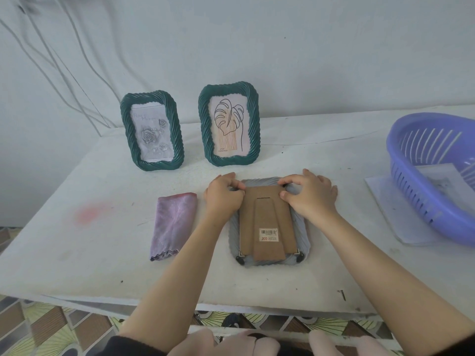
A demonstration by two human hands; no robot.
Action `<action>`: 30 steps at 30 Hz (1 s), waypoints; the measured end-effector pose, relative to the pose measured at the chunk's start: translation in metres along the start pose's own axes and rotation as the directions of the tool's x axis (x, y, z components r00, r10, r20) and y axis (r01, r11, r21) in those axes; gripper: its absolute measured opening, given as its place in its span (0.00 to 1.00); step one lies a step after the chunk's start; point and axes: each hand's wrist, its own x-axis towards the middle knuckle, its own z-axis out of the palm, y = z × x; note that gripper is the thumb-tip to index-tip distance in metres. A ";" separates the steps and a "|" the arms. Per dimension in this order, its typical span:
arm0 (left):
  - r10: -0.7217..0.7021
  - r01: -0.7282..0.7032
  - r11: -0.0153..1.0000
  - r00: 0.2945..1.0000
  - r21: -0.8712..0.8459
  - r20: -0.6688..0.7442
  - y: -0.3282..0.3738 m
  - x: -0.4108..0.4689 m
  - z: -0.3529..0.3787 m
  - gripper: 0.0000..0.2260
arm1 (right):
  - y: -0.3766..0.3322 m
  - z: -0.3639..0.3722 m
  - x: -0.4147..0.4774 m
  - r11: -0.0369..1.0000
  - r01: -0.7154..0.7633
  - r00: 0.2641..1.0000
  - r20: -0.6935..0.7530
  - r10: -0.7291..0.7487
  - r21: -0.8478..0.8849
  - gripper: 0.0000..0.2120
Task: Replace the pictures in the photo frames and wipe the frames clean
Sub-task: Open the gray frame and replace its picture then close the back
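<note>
Frame (268,222) lies face down on the table (102,253), brown back up, under both hands. The left hand (223,196) curls its fingers onto the far left corner, and the right hand (308,195) pinches the far right corner. A cloth (173,224) lies left of the left hand. Two green frames (228,125) stand beyond the hands, and a basket (434,191) sits to the right.

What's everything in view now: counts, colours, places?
Rose-picture frame: 1, dark green, standing back left
Leaf-picture frame: 1, dark green, standing right of it
Face-down frame: 1, pale grey, brown backing, centre, under hands
Cloth: 1, purple-pink, folded, left of face-down frame
Basket: 1, purple, table's right edge
Paper sheets: 2, white, one in basket, one beneath
Table: 1, white, under everything
Left hand: 1, fingers curled at backing's top-left corner
Right hand: 1, fingers curled at backing's top-right corner
</note>
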 end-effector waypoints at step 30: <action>0.321 -0.320 0.947 0.935 -0.032 0.152 -0.020 -0.064 -0.030 0.12 | 0.022 -0.001 -0.033 0.924 0.354 0.928 0.069 -0.366 0.146 0.17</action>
